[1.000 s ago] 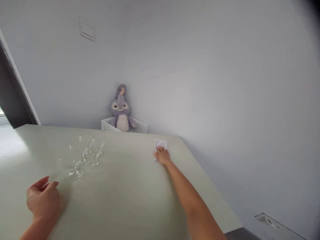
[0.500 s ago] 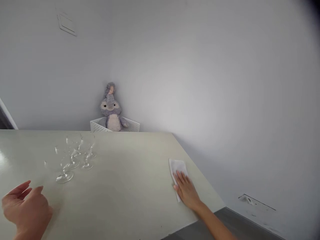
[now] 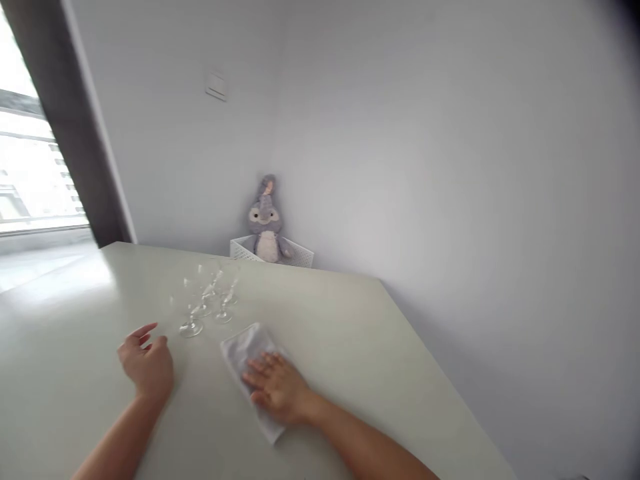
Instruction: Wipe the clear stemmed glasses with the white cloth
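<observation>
My right hand [image 3: 277, 387] lies flat with fingers spread, pressing a white cloth [image 3: 246, 345] against the pale tabletop [image 3: 320, 320]. The folded cloth sticks out past the fingertips and below the palm. To the left, my left hand [image 3: 146, 360] is held with loosely bent fingers, thumb and index finger apart, nothing in it. Just beyond it, several clear stemmed glasses [image 3: 191, 327] stand upright in a cluster. Neither hand touches them, and the cloth's far corner is a short way from their bases.
Behind the table's far edge, a grey plush toy [image 3: 266, 230] sits in a white perforated basket [image 3: 300, 255]. Grey walls meet in the corner, with a switch [image 3: 216, 87] on the left one. A bright window [image 3: 37, 160] is at the far left.
My right hand has slid the cloth leftward from near the table's right edge, closer to the glasses. The view has turned left, bringing the window in. My left hand remains empty.
</observation>
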